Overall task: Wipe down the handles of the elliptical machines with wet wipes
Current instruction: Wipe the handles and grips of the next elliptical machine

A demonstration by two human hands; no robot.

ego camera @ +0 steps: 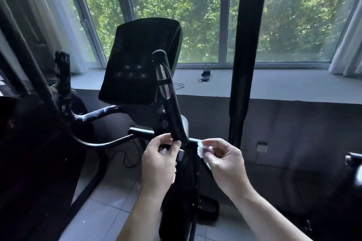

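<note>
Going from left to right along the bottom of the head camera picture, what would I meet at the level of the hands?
Curved side handlebar → left hand, curled at the base of the upright handle → white wet wipe, pinched by the right hand → dark end of another bar at the right edge.

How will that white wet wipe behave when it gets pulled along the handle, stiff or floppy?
Probably floppy: the wet wipe sits crumpled and creased in the right hand, not flat. It looks thin and light, pinched by the fingers alone. It should mould round the curved black handle, though it may bunch up.
</note>
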